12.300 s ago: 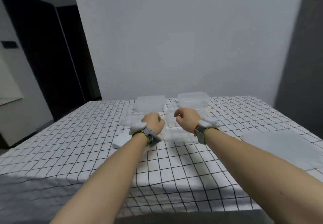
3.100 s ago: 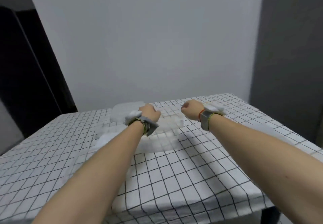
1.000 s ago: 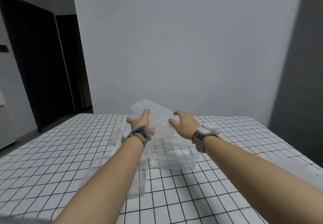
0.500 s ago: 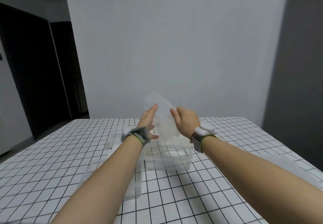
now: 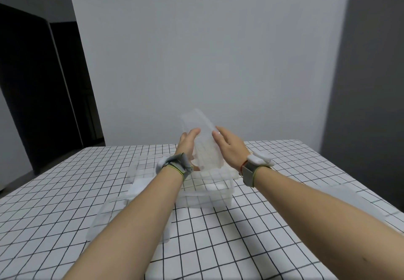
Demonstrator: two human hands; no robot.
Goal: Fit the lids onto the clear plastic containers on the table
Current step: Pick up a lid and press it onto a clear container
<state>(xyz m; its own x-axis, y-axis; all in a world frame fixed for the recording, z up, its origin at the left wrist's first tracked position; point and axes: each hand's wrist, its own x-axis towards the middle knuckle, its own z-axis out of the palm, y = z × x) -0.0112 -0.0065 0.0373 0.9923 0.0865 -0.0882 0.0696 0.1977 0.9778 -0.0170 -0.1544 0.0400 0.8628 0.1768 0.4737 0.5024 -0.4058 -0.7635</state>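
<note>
I hold a clear plastic piece (image 5: 202, 140) up in the air, tilted steeply on end; lid or shallow container, I cannot tell. My left hand (image 5: 187, 143) presses its left side with straight fingers. My right hand (image 5: 229, 148) wraps over its right edge. Below them an open clear container (image 5: 228, 194) stands on the checked tablecloth (image 5: 251, 236). A second clear container (image 5: 102, 220) sits nearer me, partly hidden under my left forearm. A flat clear lid (image 5: 349, 201) lies on the right of the table.
More clear plastic pieces (image 5: 137, 181) lie left of the open container, hard to tell apart. The table's right edge (image 5: 371, 192) is close to the flat lid. A grey wall stands behind the table and a dark doorway (image 5: 43, 94) is on the left.
The clear piece has gone from lying low over the table to standing steeply upright between my hands. My right hand's fingers have stretched out along it.
</note>
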